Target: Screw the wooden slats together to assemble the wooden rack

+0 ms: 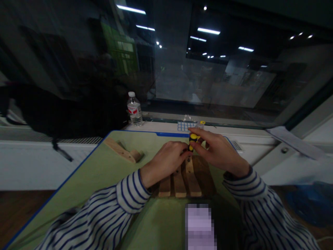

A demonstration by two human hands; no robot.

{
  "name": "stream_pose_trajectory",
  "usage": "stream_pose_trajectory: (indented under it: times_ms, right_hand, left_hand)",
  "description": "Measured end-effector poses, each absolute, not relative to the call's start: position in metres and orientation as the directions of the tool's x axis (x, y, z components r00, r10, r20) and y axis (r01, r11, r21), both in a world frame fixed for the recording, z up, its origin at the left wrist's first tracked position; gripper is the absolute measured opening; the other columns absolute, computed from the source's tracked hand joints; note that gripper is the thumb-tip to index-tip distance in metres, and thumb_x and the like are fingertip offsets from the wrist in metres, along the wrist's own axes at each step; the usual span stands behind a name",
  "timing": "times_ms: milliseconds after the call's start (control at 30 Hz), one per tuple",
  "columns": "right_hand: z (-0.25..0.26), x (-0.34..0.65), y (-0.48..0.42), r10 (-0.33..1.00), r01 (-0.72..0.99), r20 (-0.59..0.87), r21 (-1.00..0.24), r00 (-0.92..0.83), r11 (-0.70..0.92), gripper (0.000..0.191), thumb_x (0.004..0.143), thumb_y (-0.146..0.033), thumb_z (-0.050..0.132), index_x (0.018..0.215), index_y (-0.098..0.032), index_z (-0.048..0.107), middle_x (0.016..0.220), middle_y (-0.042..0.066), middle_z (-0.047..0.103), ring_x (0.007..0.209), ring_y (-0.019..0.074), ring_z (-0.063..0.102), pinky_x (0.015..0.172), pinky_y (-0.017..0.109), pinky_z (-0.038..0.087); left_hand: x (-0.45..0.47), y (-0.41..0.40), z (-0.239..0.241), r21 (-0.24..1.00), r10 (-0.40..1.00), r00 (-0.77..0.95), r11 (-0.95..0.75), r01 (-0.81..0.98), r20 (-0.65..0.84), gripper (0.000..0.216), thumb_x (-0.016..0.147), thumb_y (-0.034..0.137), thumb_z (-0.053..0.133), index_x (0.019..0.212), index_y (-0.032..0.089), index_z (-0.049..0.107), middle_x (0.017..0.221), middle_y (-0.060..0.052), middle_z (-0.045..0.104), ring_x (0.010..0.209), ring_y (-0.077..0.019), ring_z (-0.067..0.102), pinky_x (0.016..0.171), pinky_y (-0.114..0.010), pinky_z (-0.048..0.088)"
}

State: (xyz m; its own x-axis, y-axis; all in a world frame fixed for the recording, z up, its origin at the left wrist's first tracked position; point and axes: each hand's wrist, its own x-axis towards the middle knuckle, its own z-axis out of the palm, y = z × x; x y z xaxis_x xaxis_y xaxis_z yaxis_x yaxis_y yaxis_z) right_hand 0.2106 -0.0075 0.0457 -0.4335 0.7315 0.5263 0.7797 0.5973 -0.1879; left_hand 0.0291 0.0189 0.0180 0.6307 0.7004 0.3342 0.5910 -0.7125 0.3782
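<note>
A green tabletop (87, 175) carries slatted woodwork (179, 184) and a wooden bar (119, 150).

Yellow-black screwdriver (193, 136), blue-striped sleeves (133, 191), green tabletop (87, 177)

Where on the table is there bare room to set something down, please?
The widest bare patch of table lies between its left edge, the wood piece and the left sleeve. A smaller one lies between that piece, the far edge and the left grip. It is crowded around the slats and the tool.
</note>
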Motion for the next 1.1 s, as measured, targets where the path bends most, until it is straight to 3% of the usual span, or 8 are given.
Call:
stream_pose_trajectory:
  times_ms: [367,700,933,1100]
  right_hand:
    - [0.0449,0.2106,-0.0048,0.719,0.775,0.536,-0.174,-0.443,0.608,0.033,0.091,-0.028,0.052,0.121,-0.019,0.059,0.119,0.008,0.067,0.105,0.0217,0.065,0.088,0.036,0.051]
    - [0.0444,0.2103,-0.005,0.716,0.771,0.54,-0.178,-0.443,0.612,0.031,0.091,-0.03,0.052,0.119,-0.02,0.06,0.115,0.007,0.069,0.099,0.0205,0.067,0.086,0.034,0.052]
    - [0.0438,0.2115,-0.0064,0.728,0.782,0.525,-0.175,-0.44,0.599,0.043,0.09,-0.028,0.052,0.132,-0.018,0.051,0.123,0.008,0.065,0.095,0.0205,0.067,0.086,0.036,0.052]
    - [0.0451,0.2104,-0.0064,0.734,0.776,0.521,-0.195,-0.436,0.599,0.035,0.091,-0.027,0.05,0.124,-0.019,0.058,0.118,0.007,0.068,0.094,0.0199,0.068,0.085,0.034,0.053]
  left_hand:
    - [0.0291,0.0187,0.0186,0.343,0.707,0.621,-0.708,0.618,0.339,0.024,0.091,0.03,0.05,0.09,0.015,0.068,0.086,-0.007,0.072,0.073,-0.0197,0.065,0.064,-0.029,0.043]
    - [0.0285,0.0196,0.0195,0.386,0.718,0.623,-0.694,0.608,0.309,0.023,0.091,0.029,0.051,0.094,0.015,0.069,0.088,-0.008,0.072,0.078,-0.0203,0.066,0.069,-0.029,0.046]
    - [0.0281,0.02,0.0177,0.4,0.705,0.635,-0.706,0.584,0.316,0.025,0.092,0.027,0.048,0.093,0.014,0.069,0.089,-0.009,0.072,0.08,-0.0212,0.067,0.069,-0.03,0.045]
    - [0.0284,0.0215,0.0169,0.425,0.71,0.63,-0.699,0.576,0.314,0.023,0.091,0.027,0.05,0.092,0.015,0.069,0.089,-0.008,0.072,0.076,-0.0191,0.066,0.066,-0.028,0.043]
